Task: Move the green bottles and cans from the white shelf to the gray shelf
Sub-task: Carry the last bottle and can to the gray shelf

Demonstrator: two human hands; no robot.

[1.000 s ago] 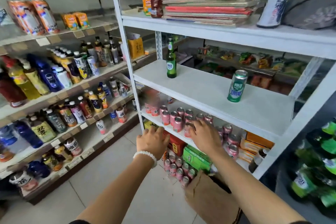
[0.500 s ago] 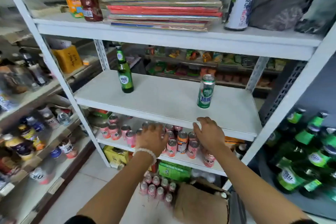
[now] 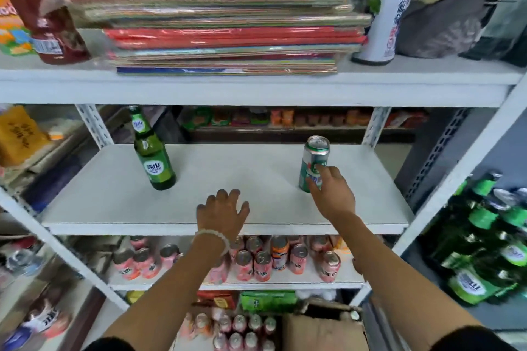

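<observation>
A green glass bottle (image 3: 152, 155) stands upright at the left of the white shelf board (image 3: 228, 177). A green can (image 3: 313, 158) stands at the right of the same board. My right hand (image 3: 330, 194) is against the can's lower front, fingers curling onto it, and the can still rests on the board. My left hand (image 3: 222, 212) hovers over the board's front edge with fingers spread, holding nothing, to the right of the bottle. Several green bottles (image 3: 484, 251) crowd the gray shelf (image 3: 445, 271) at the far right.
A stack of coloured paper packs (image 3: 222, 23) and a white tube (image 3: 390, 8) fill the shelf above. Pink cans (image 3: 256, 262) line the shelf below. A cardboard box (image 3: 322, 325) sits on the floor. The white upright post (image 3: 462, 168) separates the two shelves.
The view has swung right and closer to the white shelf. Both hands rose from the lower pink-can shelf to the middle board; my right hand reached the green can.
</observation>
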